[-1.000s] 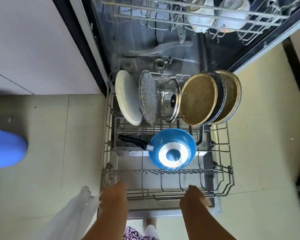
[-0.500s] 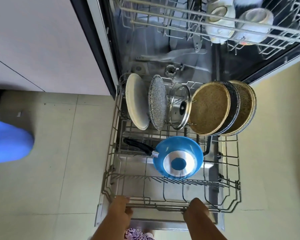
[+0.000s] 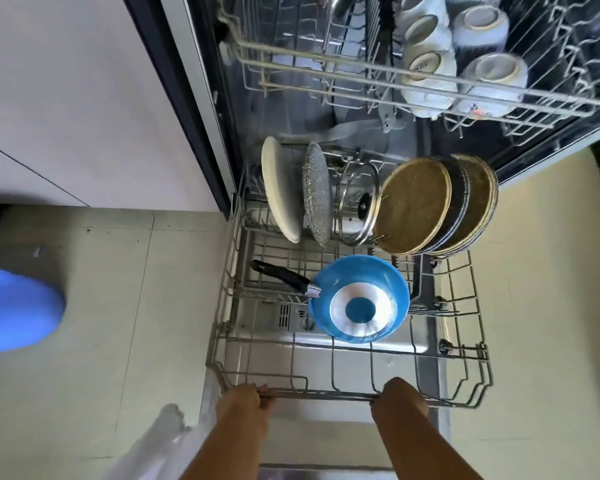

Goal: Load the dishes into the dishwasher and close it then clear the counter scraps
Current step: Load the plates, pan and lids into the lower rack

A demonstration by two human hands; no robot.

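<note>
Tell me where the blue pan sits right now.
Head view: the blue pan lies upside down mid lower rack, in front of the upright plates, handle pointing left.

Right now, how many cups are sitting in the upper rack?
4 in view, all upside down on the upper rack's right side: back left, back right, front left, front right. More may be hidden beyond the frame's top edge.

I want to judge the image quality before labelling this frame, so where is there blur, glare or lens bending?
Head view: wide-angle bending curves the cabinet edge and upper rack; a pale object by the left hand smears from motion; glare whitens the blue pan's metal base; lower rack and right hand stay fairly sharp; daylight is soft, shadows faint.
</note>
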